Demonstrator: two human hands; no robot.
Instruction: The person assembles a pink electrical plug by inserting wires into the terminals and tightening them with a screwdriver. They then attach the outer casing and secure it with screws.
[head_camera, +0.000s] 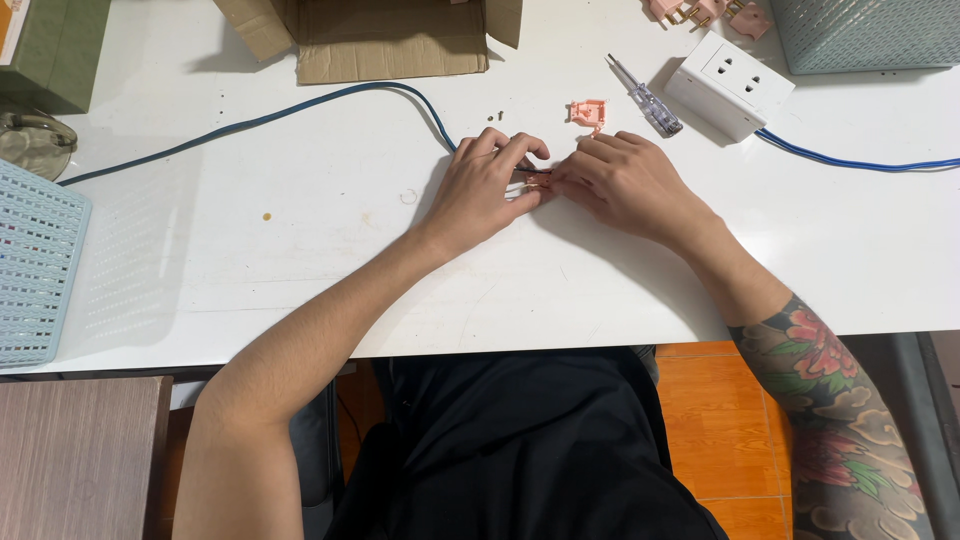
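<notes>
My left hand (487, 185) and my right hand (625, 180) meet at the middle of the white table (300, 250). Their fingers pinch together on the end of a blue cable (300, 105) and a small pink plug part (540, 180), mostly hidden under the fingertips. A second pink plug half (588, 112) lies just beyond my right hand. A small screwdriver (646, 96) with a clear handle rests beside it.
A white socket box (730, 82) with its own blue cable (860, 162) sits at the back right. A cardboard box (385, 35) stands at the back. Light blue perforated baskets sit at the left edge (35, 265) and the far right corner (865, 32). More pink plug pieces (705, 12) lie behind.
</notes>
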